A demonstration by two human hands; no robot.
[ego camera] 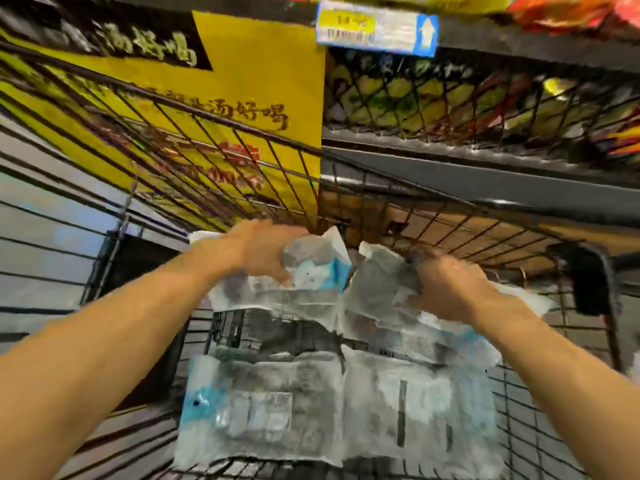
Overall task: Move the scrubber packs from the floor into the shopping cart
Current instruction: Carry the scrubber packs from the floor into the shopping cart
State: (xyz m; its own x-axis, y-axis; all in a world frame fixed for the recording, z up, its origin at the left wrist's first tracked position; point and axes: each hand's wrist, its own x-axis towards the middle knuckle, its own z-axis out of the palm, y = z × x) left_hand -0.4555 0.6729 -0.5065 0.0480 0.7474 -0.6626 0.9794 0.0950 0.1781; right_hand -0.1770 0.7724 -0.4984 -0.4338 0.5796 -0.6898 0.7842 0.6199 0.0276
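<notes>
Both my arms reach down into the wire shopping cart [242,161]. My left hand [263,251] grips the top of a clear scrubber pack [311,271] with a blue and white label. My right hand [446,289] grips a second scrubber pack [377,282] just to its right. Both packs hang over the cart's inside. Below them several more scrubber packs [311,403] lie flat in the cart, side by side. The picture is blurred by motion.
A yellow carton with black lettering [256,74] stands past the cart's far wall. Store shelves with packaged goods [485,98] and a price tag [377,26] run along the top right. The cart's black handle end [588,282] is at the right.
</notes>
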